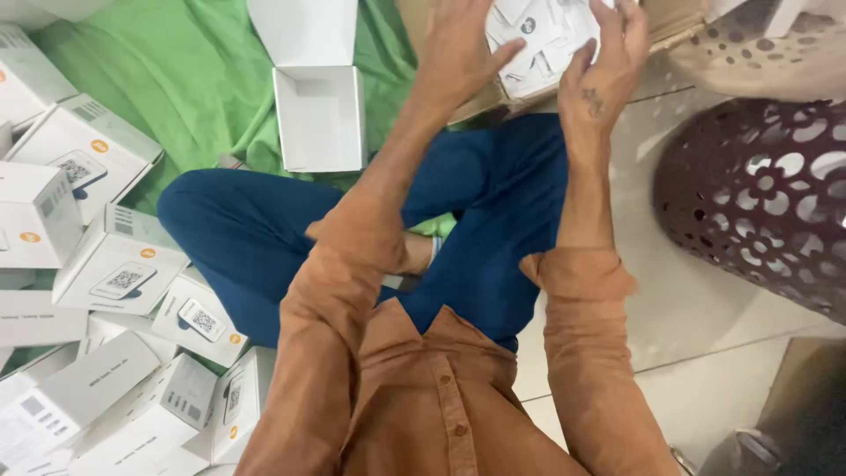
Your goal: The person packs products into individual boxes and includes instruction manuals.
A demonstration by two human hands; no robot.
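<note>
A bundle of white packets [539, 40] in a cardboard box [670, 22] is clasped between the left hand [463, 48] and right hand [608, 62], each grip closed on it. An open white box [319, 119] is seen on the green cloth [176, 79], near its far edge.

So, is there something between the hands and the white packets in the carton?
Nothing visible. The left hand and right hand already touch the white packets in the carton, with no thing between.

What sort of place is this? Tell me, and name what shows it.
Probably an informal packing spot on a tiled floor, not a factory line. A heap of white product boxes lies on a green cloth, one empty open box waits, and both hands reach into a cardboard carton of small white items.
</note>
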